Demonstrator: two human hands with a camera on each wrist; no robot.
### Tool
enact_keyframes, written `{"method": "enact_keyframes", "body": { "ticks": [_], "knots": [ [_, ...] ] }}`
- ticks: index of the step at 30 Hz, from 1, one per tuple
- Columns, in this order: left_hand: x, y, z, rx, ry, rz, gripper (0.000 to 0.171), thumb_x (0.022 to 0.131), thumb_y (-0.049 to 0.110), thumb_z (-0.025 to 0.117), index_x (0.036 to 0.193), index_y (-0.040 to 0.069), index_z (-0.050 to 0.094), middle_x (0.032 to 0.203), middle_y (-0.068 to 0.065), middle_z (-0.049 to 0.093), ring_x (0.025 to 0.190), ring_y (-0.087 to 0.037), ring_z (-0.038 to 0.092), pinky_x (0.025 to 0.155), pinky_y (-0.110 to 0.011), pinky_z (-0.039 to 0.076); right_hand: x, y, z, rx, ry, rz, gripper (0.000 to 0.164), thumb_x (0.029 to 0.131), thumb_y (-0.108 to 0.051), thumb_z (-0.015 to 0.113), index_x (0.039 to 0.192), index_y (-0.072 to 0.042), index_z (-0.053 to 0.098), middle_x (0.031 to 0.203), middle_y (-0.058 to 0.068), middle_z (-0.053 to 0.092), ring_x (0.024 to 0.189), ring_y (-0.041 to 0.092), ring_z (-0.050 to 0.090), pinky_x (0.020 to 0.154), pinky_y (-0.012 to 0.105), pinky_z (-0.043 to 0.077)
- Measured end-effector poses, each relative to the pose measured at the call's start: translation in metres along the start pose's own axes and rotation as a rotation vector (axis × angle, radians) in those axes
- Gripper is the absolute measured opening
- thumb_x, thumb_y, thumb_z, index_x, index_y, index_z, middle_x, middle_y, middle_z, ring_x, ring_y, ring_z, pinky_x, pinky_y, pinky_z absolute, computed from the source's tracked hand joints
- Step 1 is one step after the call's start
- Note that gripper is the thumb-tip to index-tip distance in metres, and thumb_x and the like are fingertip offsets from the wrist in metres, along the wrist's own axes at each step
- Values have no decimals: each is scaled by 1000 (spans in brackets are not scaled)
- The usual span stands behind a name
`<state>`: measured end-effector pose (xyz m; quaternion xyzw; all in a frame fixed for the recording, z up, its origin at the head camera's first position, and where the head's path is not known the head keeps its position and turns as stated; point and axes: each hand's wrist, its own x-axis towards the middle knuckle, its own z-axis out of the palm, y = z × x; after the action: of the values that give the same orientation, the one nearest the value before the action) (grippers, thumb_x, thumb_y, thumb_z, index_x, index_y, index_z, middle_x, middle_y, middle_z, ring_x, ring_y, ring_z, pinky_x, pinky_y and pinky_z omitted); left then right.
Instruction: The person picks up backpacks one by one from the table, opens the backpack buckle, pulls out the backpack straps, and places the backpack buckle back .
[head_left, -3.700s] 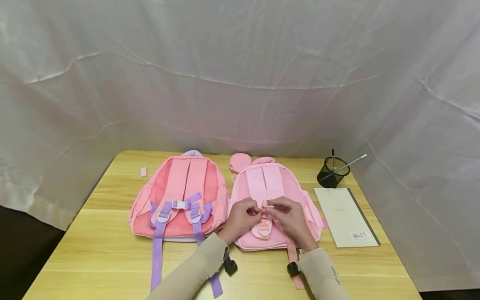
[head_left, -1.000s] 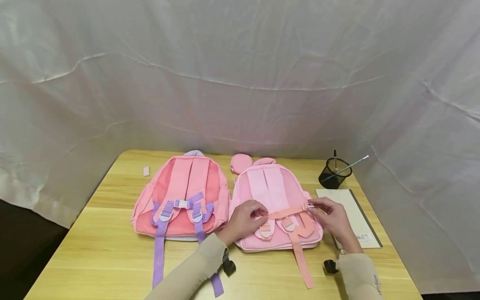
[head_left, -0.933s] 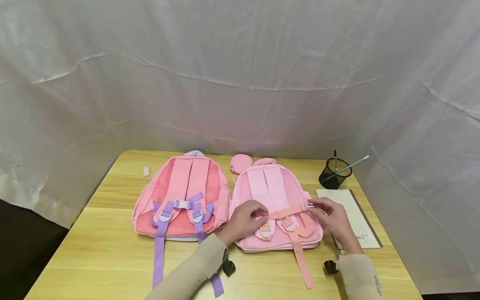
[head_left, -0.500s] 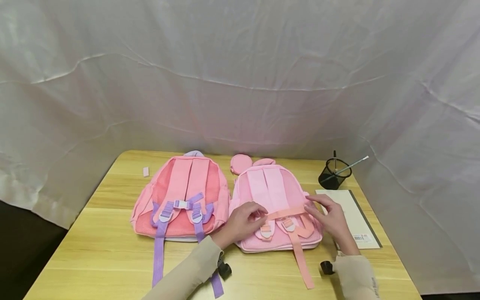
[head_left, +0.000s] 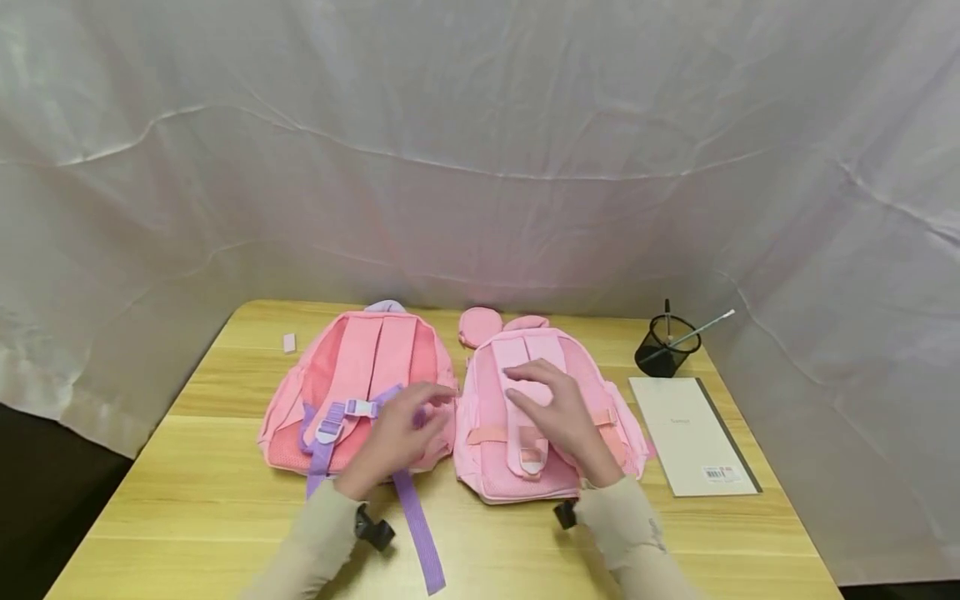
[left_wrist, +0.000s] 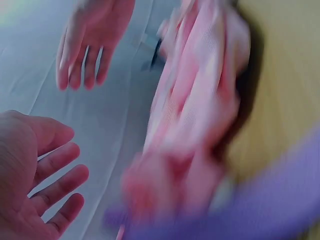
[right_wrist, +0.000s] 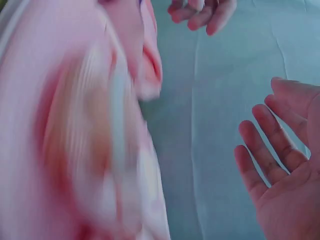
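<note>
- Left hand [head_left: 401,429] hangs over the right part of the coral backpack [head_left: 356,358], fingers spread and bent a little, thumb apart, pinching nothing.
- Right hand [head_left: 558,412] hangs over the pale pink backpack [head_left: 491,396], its fingers likewise loose and spaced, with nothing between them.
- Both backpacks lie side by side on the table [head_left: 172,500], shoulder straps upward; an orange strap [head_left: 487,434] runs across the pale pink one, partly hidden around the right hand.
- On the coral one, a white buckle [head_left: 362,408] looks fastened on the purple straps.
- Strap work seems the step in hand, caught between grips; handling either strap further would call for lowering the hands and pinching.
- Both forearms slant inward from the near edge, palms roughly facing each other; the wrist views show both hands lifted off the bags.
</note>
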<state>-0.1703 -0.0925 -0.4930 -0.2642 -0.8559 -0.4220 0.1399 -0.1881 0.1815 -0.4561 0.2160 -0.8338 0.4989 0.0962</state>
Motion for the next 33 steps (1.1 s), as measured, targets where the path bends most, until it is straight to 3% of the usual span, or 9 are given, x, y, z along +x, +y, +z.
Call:
{"method": "enact_keyframes", "body": {
  "ticks": [6, 11, 16, 21, 26, 33],
  "knots": [
    [-23, -38, -59, 142, 128, -90, 35, 90, 4, 78, 123, 9, 70, 112, -7, 73, 103, -26, 68, 86, -49, 55, 34, -19, 66, 44, -140, -58, 28, 94, -13, 76, 122, -8, 75, 117, 5, 73, 112, 21, 67, 103, 40, 53],
    [-43, -65, -85, 201, 91, -205, 44, 90, 6, 78, 131, 11, 65, 121, -12, 69, 109, -32, 64, 90, -55, 52, 54, -33, 127, -7, -278, -25, 34, 95, -15, 75, 129, -10, 71, 121, 5, 72, 114, 19, 67, 100, 35, 54],
    [-54, -81, -91, 130, 15, -236, 48, 91, 12, 79, 136, 10, 63, 126, -14, 69, 117, -36, 63, 103, -55, 48, 62, -39, 172, -193, -353, -86, 44, 94, -23, 77, 136, -14, 67, 123, 3, 70, 114, 16, 66, 101, 25, 51],
    [-56, -89, -90, 102, 2, -275, 37, 92, 21, 80, 127, 13, 69, 122, -8, 73, 117, -31, 66, 104, -32, 48, 64, -33, 198, -288, -330, -92, 44, 89, -26, 82, 130, -14, 71, 113, 2, 72, 104, 12, 66, 94, 20, 50],
    [-57, -94, -88, 90, -8, -311, 29, 93, 25, 80, 120, 17, 73, 117, -2, 74, 111, -21, 65, 98, -20, 46, 62, -25, 211, -381, -315, -72, 36, 87, -31, 85, 119, -19, 77, 106, -6, 73, 96, 6, 60, 86, 18, 48],
    [-60, -97, -87, -42, -6, -312, 28, 94, 20, 78, 121, 13, 73, 113, -1, 76, 110, -11, 67, 95, -11, 46, 56, -20, 212, -357, -252, -62, 22, 85, -27, 87, 105, -21, 82, 94, -10, 74, 88, 4, 58, 82, 17, 45]
  ]
}}
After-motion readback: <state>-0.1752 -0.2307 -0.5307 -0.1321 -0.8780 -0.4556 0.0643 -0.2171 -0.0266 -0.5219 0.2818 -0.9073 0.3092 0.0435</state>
